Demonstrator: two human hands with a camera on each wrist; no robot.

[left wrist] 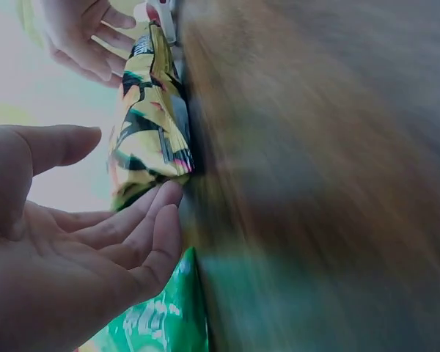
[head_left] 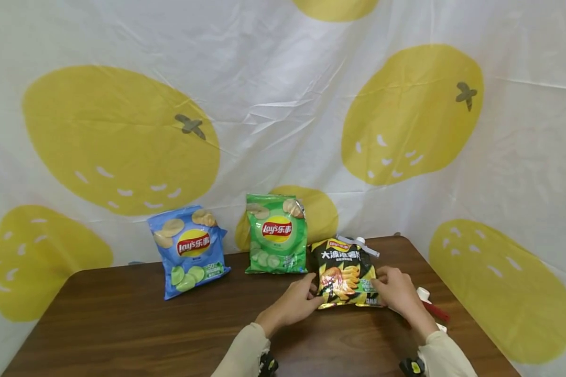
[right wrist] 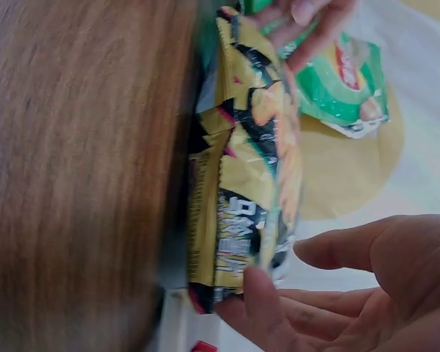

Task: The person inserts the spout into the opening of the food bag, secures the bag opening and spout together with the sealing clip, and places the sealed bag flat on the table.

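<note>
A black and gold Lay's chip bag (head_left: 344,275) is at the right of the table, its lower end facing me, between my two hands. My left hand (head_left: 294,301) is at its left side; in the left wrist view the fingertips (left wrist: 169,194) touch the bag's edge and the thumb stands apart. On the other side, my right hand (head_left: 398,290) has its fingers (right wrist: 260,301) against the bag's corner, thumb held away. Near the bag's top end lies a grey bag clip (head_left: 358,246) with a white cap, overlapping the bag in the head view.
A green Lay's bag (head_left: 278,241) stands at the back against the lemon-print cloth (head_left: 283,104). Farther left a blue Lay's bag (head_left: 191,256) leans there too. By the right edge of the wooden table (head_left: 137,324) lie a red clip (head_left: 436,311) and white clip parts (head_left: 423,294).
</note>
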